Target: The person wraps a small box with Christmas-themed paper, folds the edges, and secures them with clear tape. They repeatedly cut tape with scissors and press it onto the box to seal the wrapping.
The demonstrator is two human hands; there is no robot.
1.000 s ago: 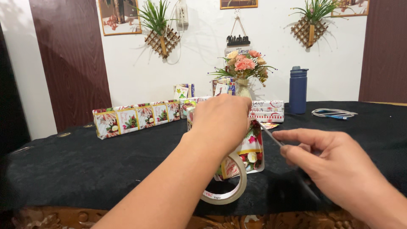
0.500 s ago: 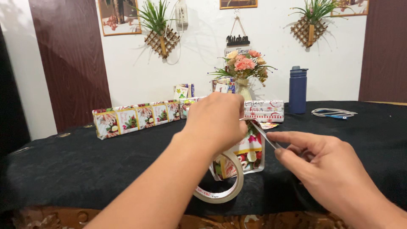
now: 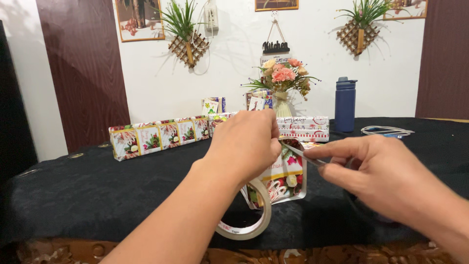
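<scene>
Hands first: left hand [image 3: 244, 142] is closed over the top of a small gift-wrapped box [image 3: 286, 178], fingers curled down onto the upper edge, with a tape roll [image 3: 246, 215] hanging from it near the wrist side, ring of clear tape with a white core. Right hand [image 3: 381, 171] is pinched shut, thumb and forefinger gripping a thin strip of tape [image 3: 299, 152] that runs taut from the fingers up to the box top under the left hand.

Step in hand, as I read it: taping the wrap closed, strip drawn out and stretched across to the box edge. Next move likely calls for keeping the strip taut, laying it flat over the paper seam and pressing it down, then parting it from the roll; no cutter in view, so tearing looks likely. Risk: strip twisting or sticking to itself.

Box looks upright on the black tablecloth [image 3: 97, 195], near the front edge, paper printed with red flowers, green leaves, white panels. Paper edges look loosely folded at the bottom; seam itself is hidden by the left hand.

Further out: long wrapped box [image 3: 159, 137] left rear, another wrapped box [image 3: 303, 128] behind, flower vase [image 3: 282, 80], blue bottle [image 3: 345, 104], coiled cable [image 3: 386, 130] far right.
</scene>
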